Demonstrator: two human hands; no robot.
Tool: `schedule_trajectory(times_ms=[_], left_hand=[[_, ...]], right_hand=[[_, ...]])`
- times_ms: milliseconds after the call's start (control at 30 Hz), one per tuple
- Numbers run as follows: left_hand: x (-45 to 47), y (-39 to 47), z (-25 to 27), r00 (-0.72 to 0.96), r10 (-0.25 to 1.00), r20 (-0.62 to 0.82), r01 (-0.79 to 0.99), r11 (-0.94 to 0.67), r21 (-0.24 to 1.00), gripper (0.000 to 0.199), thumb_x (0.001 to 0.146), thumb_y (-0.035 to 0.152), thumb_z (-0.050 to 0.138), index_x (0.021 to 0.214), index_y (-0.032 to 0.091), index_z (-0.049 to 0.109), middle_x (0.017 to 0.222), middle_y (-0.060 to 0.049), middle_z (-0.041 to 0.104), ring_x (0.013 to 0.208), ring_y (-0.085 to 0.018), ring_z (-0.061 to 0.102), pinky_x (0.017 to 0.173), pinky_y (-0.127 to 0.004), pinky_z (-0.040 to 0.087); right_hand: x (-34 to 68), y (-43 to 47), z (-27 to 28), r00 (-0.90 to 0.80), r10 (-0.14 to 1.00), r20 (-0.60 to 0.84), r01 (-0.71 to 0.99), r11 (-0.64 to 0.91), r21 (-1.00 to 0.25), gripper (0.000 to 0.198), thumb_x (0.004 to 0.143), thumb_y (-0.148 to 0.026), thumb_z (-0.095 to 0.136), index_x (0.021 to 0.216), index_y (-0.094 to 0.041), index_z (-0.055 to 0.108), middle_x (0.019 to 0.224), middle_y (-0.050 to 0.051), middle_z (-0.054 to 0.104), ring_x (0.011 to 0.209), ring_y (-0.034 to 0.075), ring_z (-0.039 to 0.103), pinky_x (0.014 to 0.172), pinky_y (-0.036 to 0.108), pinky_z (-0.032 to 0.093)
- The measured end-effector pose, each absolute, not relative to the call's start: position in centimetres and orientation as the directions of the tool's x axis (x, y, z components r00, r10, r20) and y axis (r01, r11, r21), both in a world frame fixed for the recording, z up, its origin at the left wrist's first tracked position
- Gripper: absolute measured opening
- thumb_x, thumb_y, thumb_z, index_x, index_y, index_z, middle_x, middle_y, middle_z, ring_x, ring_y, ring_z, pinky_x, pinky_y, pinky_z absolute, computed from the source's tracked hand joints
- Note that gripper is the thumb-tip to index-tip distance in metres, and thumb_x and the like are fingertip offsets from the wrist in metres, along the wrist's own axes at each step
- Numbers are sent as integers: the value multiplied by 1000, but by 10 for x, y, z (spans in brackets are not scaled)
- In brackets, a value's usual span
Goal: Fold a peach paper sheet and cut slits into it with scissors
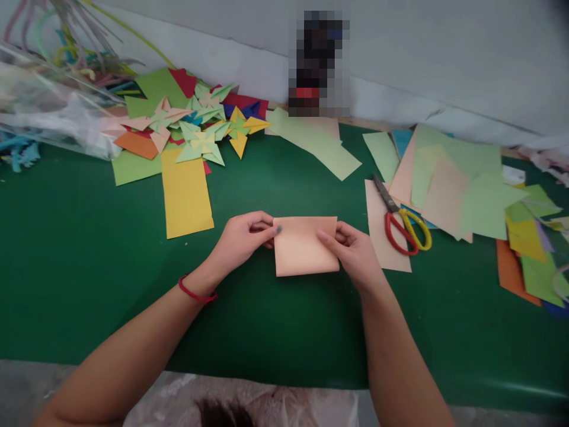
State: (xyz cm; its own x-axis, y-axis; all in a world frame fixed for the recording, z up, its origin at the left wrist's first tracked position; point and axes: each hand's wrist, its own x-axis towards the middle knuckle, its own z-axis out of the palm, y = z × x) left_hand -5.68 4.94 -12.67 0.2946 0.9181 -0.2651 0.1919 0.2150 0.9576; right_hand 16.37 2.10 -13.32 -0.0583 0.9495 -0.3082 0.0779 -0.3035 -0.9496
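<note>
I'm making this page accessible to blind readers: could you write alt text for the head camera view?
A person's left hand and right hand hold a peach paper by opposite sides over a green table. To the right, scissors lie among loose colored sheets; to the left are folded paper stars and a yellow sheet.

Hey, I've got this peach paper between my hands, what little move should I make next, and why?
I'd probably run your right thumb along the lower edge of the peach paper while your left hand steadies it. That edge looks softly rounded, like a fold not yet pressed flat, and your right hand already holds the opposite side.
</note>
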Motion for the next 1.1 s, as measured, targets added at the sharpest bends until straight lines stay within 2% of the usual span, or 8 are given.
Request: schedule_trajectory(times_ms=[267, 433, 900, 1100], left_hand=[[-58, 49, -126, 256, 938, -233, 246, 170, 954, 21, 77, 36, 61, 77, 15, 61, 68, -2, 63, 62, -12, 60, 60, -24, 52], [-59, 49, -124, 227, 944, -241, 259, 180, 949, 21, 76, 36, 62, 76, 15, 61, 70, -2, 64, 64, -12, 60, 61, -24, 51], [-59, 50, -130, 246, 944, -218, 208, 168, 963, 16, 75, 32, 63, 81, 16, 61, 78, -2, 66, 72, -13, 63, 69, -25, 51], [-57, 50, -127, 319, 915, -245, 215, 182, 960, 16, 77, 31, 60, 79, 15, 61, 75, -2, 64, 70, -13, 61, 66, -26, 52]], right_hand=[[165, 20, -130, -146, 927, -344, 125, -328, -936, 38, 79, -40, 61, 112, -21, 62, 102, 7, 68, 89, 23, 64, 68, 32, 52], [165, 20, -130, -165, 925, -341, 126, -324, -938, 38, 80, -40, 61, 114, -23, 62, 105, 6, 67, 90, 22, 63, 69, 32, 52], [164, 20, -129, -156, 931, -331, 147, -310, -939, 35, 78, -40, 63, 108, -21, 62, 99, 7, 68, 90, 23, 64, 70, 33, 53], [165, 22, -129, -35, 968, -249, 244, -234, -941, 27, 75, -41, 65, 93, -20, 63, 90, 6, 68, 83, 22, 63, 64, 30, 50]])
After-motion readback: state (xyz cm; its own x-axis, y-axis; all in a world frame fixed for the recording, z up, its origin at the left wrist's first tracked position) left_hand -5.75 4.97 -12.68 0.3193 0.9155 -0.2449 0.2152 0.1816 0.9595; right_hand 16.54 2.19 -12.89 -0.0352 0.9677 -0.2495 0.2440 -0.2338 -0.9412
